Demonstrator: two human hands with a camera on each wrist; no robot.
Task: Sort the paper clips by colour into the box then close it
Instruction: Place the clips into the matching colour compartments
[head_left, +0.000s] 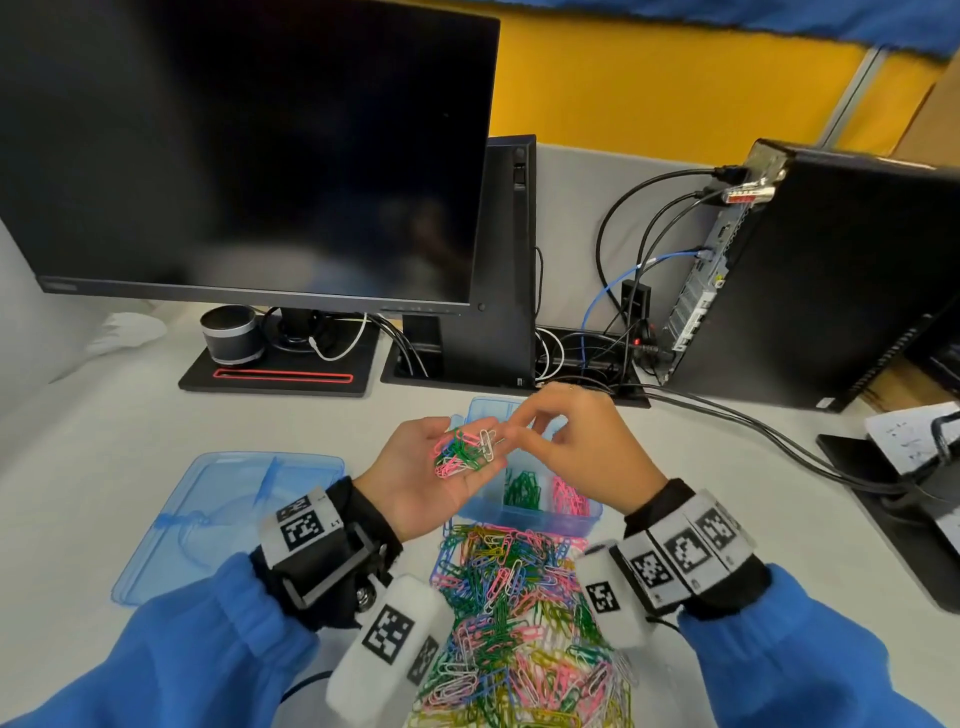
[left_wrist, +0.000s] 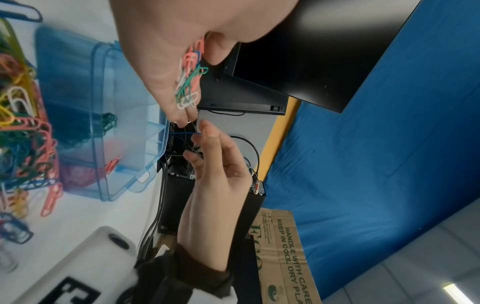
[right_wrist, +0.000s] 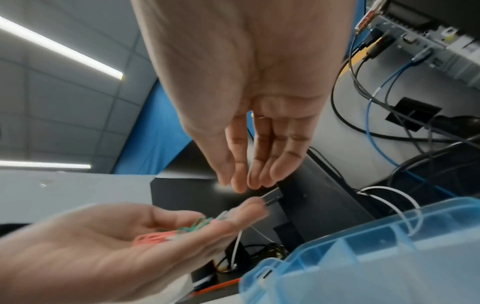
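Observation:
My left hand (head_left: 467, 439) lies palm up over the box and carries a small bunch of pink, green and white paper clips (head_left: 460, 457) on its palm and fingers. My right hand (head_left: 519, 431) hovers just right of that bunch, fingers loosely bent, holding nothing; the right wrist view shows its fingertips (right_wrist: 244, 183) empty above the bunch of clips (right_wrist: 176, 232). The blue translucent box (head_left: 524, 519) stands open beneath, with green clips (head_left: 522, 488) in one compartment and pink clips (head_left: 569, 496) in the one beside it. A big mixed pile of clips (head_left: 519, 623) lies in front of the box.
The box's blue lid (head_left: 223, 519) lies flat on the desk to the left. Behind stand a dark monitor (head_left: 249, 156), a small speaker (head_left: 231, 335), a computer tower (head_left: 810, 275) and cables (head_left: 753, 431). A clipboard stand (head_left: 914, 467) sits at the right edge.

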